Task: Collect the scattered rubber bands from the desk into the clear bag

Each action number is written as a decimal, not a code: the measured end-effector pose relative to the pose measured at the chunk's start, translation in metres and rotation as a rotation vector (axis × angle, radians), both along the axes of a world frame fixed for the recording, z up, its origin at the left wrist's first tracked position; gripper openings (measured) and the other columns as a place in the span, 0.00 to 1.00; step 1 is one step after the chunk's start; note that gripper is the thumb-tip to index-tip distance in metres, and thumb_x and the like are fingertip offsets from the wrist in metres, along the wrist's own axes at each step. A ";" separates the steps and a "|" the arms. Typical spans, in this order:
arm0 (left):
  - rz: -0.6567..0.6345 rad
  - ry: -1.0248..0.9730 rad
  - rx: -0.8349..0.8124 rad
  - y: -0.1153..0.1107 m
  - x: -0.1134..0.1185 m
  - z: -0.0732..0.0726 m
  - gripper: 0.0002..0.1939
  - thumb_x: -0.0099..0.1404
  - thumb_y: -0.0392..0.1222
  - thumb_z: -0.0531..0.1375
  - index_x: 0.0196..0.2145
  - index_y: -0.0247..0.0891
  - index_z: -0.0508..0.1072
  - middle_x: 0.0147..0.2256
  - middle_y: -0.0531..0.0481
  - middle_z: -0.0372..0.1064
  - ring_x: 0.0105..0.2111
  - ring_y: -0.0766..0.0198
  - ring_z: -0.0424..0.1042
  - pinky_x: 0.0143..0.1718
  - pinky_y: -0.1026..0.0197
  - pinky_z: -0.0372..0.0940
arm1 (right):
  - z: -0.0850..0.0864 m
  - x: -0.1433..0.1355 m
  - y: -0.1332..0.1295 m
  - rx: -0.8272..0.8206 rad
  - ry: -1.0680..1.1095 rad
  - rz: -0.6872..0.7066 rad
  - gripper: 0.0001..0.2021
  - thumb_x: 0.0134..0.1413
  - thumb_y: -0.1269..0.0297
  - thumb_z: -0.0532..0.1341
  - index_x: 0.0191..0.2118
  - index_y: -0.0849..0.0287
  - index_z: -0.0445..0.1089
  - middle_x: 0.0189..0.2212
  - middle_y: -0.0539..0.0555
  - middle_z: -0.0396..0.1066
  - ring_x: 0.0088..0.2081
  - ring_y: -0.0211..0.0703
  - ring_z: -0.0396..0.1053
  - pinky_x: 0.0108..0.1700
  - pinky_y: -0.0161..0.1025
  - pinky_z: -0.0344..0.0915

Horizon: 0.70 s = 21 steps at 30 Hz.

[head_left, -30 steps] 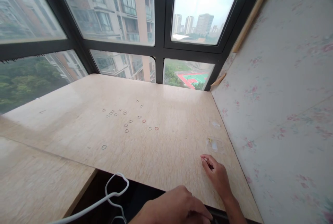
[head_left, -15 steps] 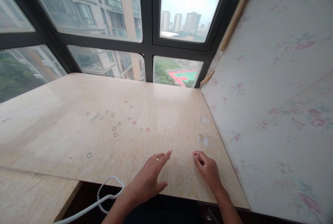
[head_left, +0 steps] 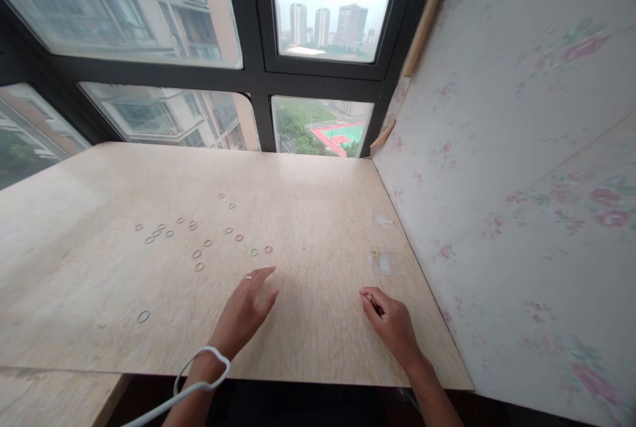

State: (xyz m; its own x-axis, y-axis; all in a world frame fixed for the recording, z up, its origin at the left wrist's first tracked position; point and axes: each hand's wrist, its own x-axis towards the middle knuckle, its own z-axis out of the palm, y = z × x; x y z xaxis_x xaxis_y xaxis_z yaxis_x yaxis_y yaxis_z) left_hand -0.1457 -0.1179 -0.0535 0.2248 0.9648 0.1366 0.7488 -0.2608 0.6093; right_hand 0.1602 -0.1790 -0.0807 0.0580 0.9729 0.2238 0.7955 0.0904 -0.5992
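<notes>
My left hand [head_left: 243, 311] hovers at or just over the tabletop, fingers stretched forward and thumb apart, with nothing in it. A ring shows on one of its fingers. Closest to its fingertips are a red ring [head_left: 269, 249] and a pale green ring [head_left: 254, 252], both lying flat. Further left, several thin rings are scattered, among them a dark one [head_left: 199, 267] and another red one [head_left: 239, 238]. My right hand [head_left: 390, 324] is closed in a pinch near the right side; a tiny pale bit shows at its fingertips, too small to name.
A clear plastic box [head_left: 385, 263] with small yellow bits stands beyond my right hand, a clear lid-like piece [head_left: 381, 221] behind it. A lone larger ring [head_left: 144, 316] lies at left front. A white cable [head_left: 183, 400] loops by my left forearm. The wallpapered wall [head_left: 521, 215] bounds the right.
My left hand has moved left and forward, toward the rings. My right hand keeps its pinch in nearly the same place. The camera view has shifted slightly to the right.
</notes>
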 end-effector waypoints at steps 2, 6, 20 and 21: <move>0.110 0.016 0.008 0.010 -0.010 -0.002 0.19 0.63 0.45 0.54 0.50 0.38 0.68 0.49 0.43 0.70 0.50 0.52 0.69 0.53 0.48 0.63 | -0.001 0.001 -0.001 -0.009 0.021 0.008 0.16 0.62 0.55 0.51 0.38 0.56 0.73 0.22 0.50 0.73 0.23 0.39 0.71 0.27 0.32 0.64; 0.337 0.048 -0.018 0.023 -0.033 -0.008 0.19 0.62 0.44 0.55 0.50 0.37 0.68 0.49 0.43 0.70 0.47 0.51 0.71 0.50 0.48 0.65 | -0.004 0.005 -0.003 -0.012 0.044 0.022 0.16 0.61 0.53 0.52 0.37 0.56 0.73 0.23 0.51 0.74 0.23 0.40 0.72 0.26 0.32 0.66; 0.634 0.116 0.032 0.046 -0.123 0.002 0.17 0.61 0.37 0.56 0.48 0.32 0.68 0.45 0.41 0.72 0.45 0.56 0.72 0.43 0.58 0.67 | -0.021 0.022 0.001 -0.002 0.063 0.014 0.20 0.49 0.41 0.56 0.32 0.49 0.77 0.28 0.51 0.79 0.27 0.45 0.77 0.26 0.30 0.72; 0.632 0.107 0.019 0.048 -0.129 0.002 0.17 0.61 0.36 0.56 0.48 0.33 0.68 0.44 0.42 0.73 0.44 0.57 0.72 0.43 0.59 0.67 | -0.021 0.023 0.002 -0.011 0.064 0.011 0.20 0.48 0.41 0.57 0.32 0.49 0.77 0.28 0.51 0.79 0.27 0.46 0.77 0.25 0.31 0.72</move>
